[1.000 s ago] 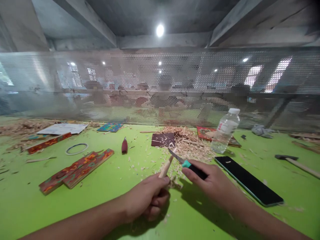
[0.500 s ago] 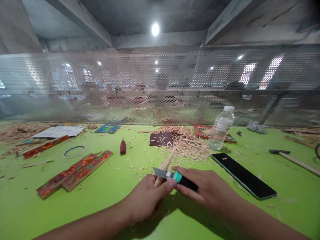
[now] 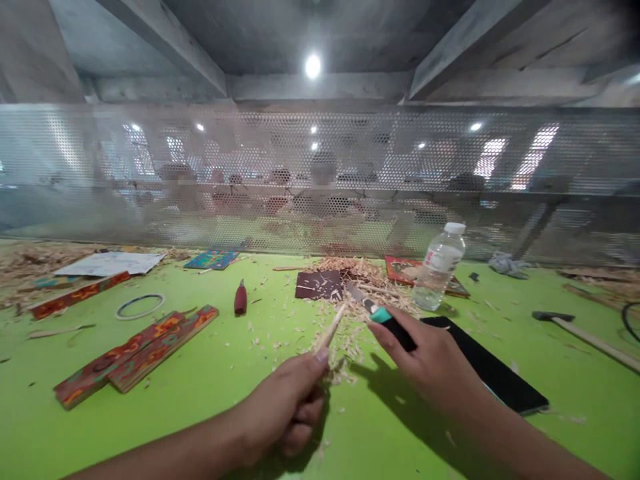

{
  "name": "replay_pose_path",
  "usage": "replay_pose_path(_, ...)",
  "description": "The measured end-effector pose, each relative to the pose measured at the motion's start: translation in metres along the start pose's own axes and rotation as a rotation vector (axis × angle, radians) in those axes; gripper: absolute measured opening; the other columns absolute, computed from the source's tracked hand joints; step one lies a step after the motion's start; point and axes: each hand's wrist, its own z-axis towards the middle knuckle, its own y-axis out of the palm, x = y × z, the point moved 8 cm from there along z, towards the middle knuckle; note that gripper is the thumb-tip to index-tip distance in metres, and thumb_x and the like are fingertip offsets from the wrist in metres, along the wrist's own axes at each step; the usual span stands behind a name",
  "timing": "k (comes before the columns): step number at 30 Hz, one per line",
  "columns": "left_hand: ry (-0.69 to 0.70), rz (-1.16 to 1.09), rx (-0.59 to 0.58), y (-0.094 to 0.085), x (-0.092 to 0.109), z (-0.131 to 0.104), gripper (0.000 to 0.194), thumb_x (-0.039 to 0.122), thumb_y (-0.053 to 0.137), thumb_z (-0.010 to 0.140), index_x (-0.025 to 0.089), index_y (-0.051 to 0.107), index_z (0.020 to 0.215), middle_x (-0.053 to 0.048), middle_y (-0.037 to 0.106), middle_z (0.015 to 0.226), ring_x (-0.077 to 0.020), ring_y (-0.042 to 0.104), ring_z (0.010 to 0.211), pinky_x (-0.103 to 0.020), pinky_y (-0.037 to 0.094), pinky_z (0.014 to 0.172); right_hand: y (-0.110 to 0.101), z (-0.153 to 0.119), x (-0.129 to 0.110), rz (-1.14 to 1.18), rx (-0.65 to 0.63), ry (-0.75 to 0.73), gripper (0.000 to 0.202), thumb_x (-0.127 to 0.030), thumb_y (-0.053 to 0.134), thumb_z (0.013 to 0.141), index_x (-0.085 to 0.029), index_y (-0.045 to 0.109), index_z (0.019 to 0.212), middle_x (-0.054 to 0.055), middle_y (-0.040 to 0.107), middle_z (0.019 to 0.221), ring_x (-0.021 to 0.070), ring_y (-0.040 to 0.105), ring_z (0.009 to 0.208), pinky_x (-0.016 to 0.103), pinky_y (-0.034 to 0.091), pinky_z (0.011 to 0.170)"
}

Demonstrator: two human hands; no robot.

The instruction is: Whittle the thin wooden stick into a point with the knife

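A pale wooden stick (image 3: 332,329) points up and away from my left hand (image 3: 289,404), which is closed round its near end. My right hand (image 3: 434,355) grips a utility knife (image 3: 395,328) with a black and teal handle. Its blade is out and points up and to the left, apart from the stick's tip. Beyond both hands lies a heap of wood shavings (image 3: 373,283), with a dark brown square board (image 3: 319,285) at its left side. Loose chips are scattered on the green table (image 3: 210,413) under the stick.
Right of my right hand lies a black phone (image 3: 500,370); behind it stands a water bottle (image 3: 440,267). A hammer (image 3: 580,327) is far right. To the left are painted wooden strips (image 3: 135,353), a tape ring (image 3: 141,307) and a red-handled carving knife (image 3: 241,299). A perforated screen (image 3: 320,173) spans the back.
My right hand has moved the knife right and away from the stick; before, its blade lay across the stick by my left thumb. My left hand has shifted slightly left and down with the stick.
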Motion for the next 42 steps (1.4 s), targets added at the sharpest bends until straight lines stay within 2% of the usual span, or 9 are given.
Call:
replay_pose_path(4,-0.062,-0.062,-0.128,0.004,0.003,-0.004,0.044,0.069,0.047,0.093,0.026,0.046,0.086,0.012,0.039,0.055,-0.0048,0.012,0.032,-0.017,0.015,0.031,0.003,0.005,0.0,0.196,-0.055,0.079,0.042,-0.056,0.05,0.104,-0.022,0.073,0.098,0.005,0.075,0.081,0.0237,0.069,0.07,0.031,0.053,0.059)
replay_pose_path(9,0.049,-0.04,-0.136,0.007,0.015,-0.007,0.038,0.056,0.058,0.093,0.019,0.063,0.088,0.008,0.048,0.06,-0.0028,0.022,0.033,-0.017,0.023,0.033,0.027,-0.004,0.008,0.7,-0.2,0.369,0.037,-0.058,0.069,0.092,-0.022,0.065,0.099,-0.01,0.046,0.052,0.0115,0.039,0.042,0.023,0.03,0.041)
replay_pose_path(12,0.101,-0.005,-0.128,0.007,0.02,-0.009,0.038,0.052,0.064,0.093,0.015,0.071,0.094,0.006,0.051,0.062,-0.0026,0.029,0.035,-0.016,0.025,0.033,0.028,-0.006,0.011,0.845,-0.191,0.442,0.041,-0.061,0.07,0.089,-0.023,0.06,0.098,-0.012,0.043,0.055,0.0088,0.036,0.041,0.021,0.028,0.041)
replay_pose_path(19,0.125,0.085,-0.063,-0.008,0.025,-0.007,0.043,0.052,0.068,0.093,0.011,0.076,0.103,0.005,0.053,0.059,-0.002,0.029,0.034,-0.015,0.023,0.031,0.031,-0.006,0.012,0.847,-0.231,0.479,0.043,-0.063,0.07,0.089,-0.021,0.062,0.086,-0.008,0.049,0.058,0.0072,0.035,0.042,0.021,0.026,0.043)
replay_pose_path(24,0.184,0.085,0.056,-0.025,0.036,-0.003,0.033,0.044,0.074,0.092,0.015,0.067,0.107,-0.004,0.073,0.074,-0.0029,0.041,0.034,-0.014,0.024,0.031,0.032,-0.004,0.022,0.772,-0.199,0.486,0.044,-0.063,0.072,0.087,-0.019,0.067,0.08,-0.009,0.043,0.047,0.0088,0.035,0.044,0.023,0.025,0.046)
replay_pose_path(32,0.399,0.011,0.368,-0.059,0.074,-0.013,0.018,0.032,0.067,0.101,0.014,0.07,0.104,-0.014,0.078,0.109,-0.0135,0.074,0.075,-0.016,0.056,0.053,0.026,-0.005,0.025,0.733,-0.171,0.519,0.042,-0.061,0.067,0.092,-0.021,0.068,0.082,-0.008,0.046,0.05,0.0105,0.036,0.046,0.024,0.027,0.048)
replay_pose_path(37,0.423,-0.024,0.415,-0.068,0.079,-0.017,0.036,0.037,0.048,0.11,0.013,0.074,0.107,-0.014,0.079,0.098,-0.0194,0.077,0.082,-0.022,0.062,0.06,0.038,-0.01,0.012,0.768,-0.32,0.513,0.039,-0.059,0.075,0.086,-0.02,0.068,0.085,-0.004,0.059,0.063,0.0086,0.04,0.045,0.023,0.029,0.045)
replay_pose_path(40,0.442,-0.023,0.396,-0.071,0.083,-0.017,0.039,0.041,0.048,0.109,0.013,0.076,0.109,-0.014,0.08,0.102,-0.0203,0.077,0.089,-0.025,0.064,0.069,0.043,-0.013,0.003,0.8,-0.413,0.5,0.042,-0.059,0.079,0.081,-0.02,0.066,0.089,0.0,0.069,0.077,0.0067,0.041,0.044,0.021,0.029,0.042)
replay_pose_path(42,0.452,-0.009,0.372,-0.071,0.085,-0.017,0.04,0.046,0.053,0.107,0.015,0.078,0.107,-0.013,0.08,0.109,-0.0193,0.076,0.089,-0.025,0.064,0.072,0.047,-0.018,-0.002,0.786,-0.499,0.506,0.043,-0.058,0.081,0.079,-0.02,0.066,0.089,-0.002,0.066,0.069,0.0063,0.039,0.043,0.02,0.028,0.041)
